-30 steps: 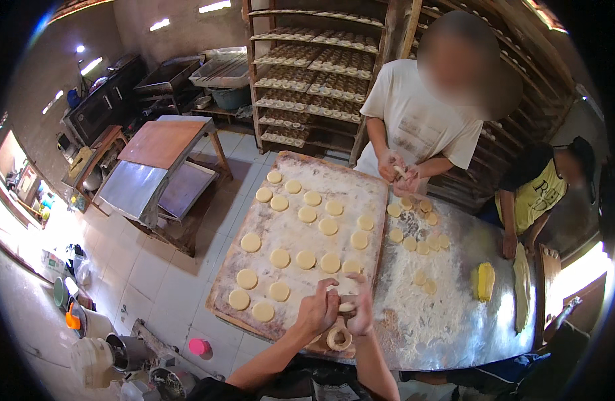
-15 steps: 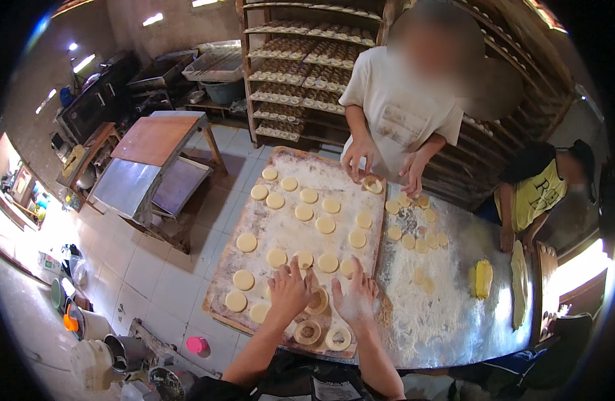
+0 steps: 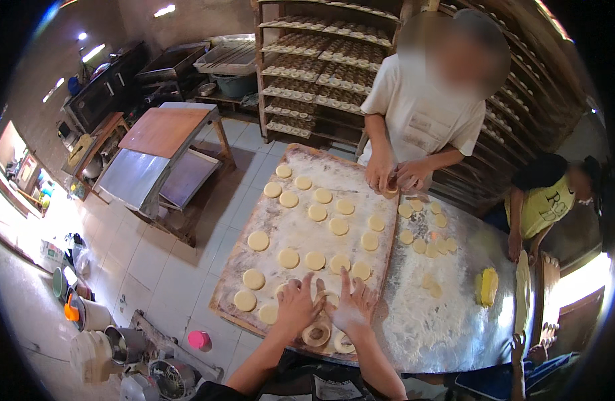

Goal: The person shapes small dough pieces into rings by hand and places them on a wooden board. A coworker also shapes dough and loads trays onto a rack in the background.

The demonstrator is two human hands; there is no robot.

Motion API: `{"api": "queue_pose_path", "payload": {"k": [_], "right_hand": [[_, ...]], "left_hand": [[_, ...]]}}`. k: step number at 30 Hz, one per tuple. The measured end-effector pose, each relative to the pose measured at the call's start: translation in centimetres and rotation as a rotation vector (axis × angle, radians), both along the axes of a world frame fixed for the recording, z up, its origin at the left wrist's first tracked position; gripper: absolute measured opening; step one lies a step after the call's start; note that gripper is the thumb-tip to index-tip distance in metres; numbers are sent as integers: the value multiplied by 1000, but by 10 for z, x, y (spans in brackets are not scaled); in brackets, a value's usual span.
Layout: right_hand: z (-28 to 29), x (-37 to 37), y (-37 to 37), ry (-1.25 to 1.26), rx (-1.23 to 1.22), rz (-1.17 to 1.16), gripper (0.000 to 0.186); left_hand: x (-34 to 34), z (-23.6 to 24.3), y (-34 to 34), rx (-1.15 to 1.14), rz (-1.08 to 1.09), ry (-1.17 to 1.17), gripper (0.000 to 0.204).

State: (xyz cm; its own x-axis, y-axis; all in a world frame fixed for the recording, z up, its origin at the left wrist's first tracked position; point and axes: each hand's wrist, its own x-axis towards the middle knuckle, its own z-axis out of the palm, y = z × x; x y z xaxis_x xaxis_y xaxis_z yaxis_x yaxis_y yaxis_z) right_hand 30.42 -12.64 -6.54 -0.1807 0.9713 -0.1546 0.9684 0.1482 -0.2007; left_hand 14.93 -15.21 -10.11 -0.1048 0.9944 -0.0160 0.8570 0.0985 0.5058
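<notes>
My left hand [image 3: 298, 309] and my right hand [image 3: 353, 310] are close together over the near end of a floured wooden board [image 3: 281, 220]. Their fingers are spread, and the thumbs and inner fingers come to the edge of a dough ring [image 3: 330, 298] between them. Part of that ring is hidden by the fingers. Just below it lies a second dough ring [image 3: 316, 334] with a brownish centre. A paler ring [image 3: 344, 343] is partly covered by my right wrist. Flat dough rounds [image 3: 289, 258] lie spread over the board, some just beyond my fingertips.
Across the board, a co-worker's hands [image 3: 398, 179] handle a dough piece. The metal table [image 3: 454, 347] on the right bears flour, dough rounds [image 3: 420, 246] and a yellow block [image 3: 486, 287]. Another person stands at far right. Racks [image 3: 327, 61] of trays stand behind; buckets [image 3: 93, 357] are at lower left.
My hands have drawn together around the dough ring. The co-worker's hands have closed in on their piece. The view has shifted, and another hand now shows at lower right.
</notes>
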Motion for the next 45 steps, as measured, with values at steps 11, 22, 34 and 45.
{"api": "queue_pose_path", "payload": {"k": [11, 22, 34, 45], "right_hand": [[-47, -87, 6, 127, 192, 538, 32], [-10, 62, 8, 987, -357, 58, 41], [-59, 379, -50, 189, 240, -607, 28], [-35, 411, -33, 308, 116, -209, 24]], "left_hand": [[-64, 1, -83, 193, 145, 146, 25], [12, 42, -52, 165, 24, -439, 20], [310, -11, 24, 9, -634, -117, 28], [364, -10, 0, -81, -420, -379, 29]]}}
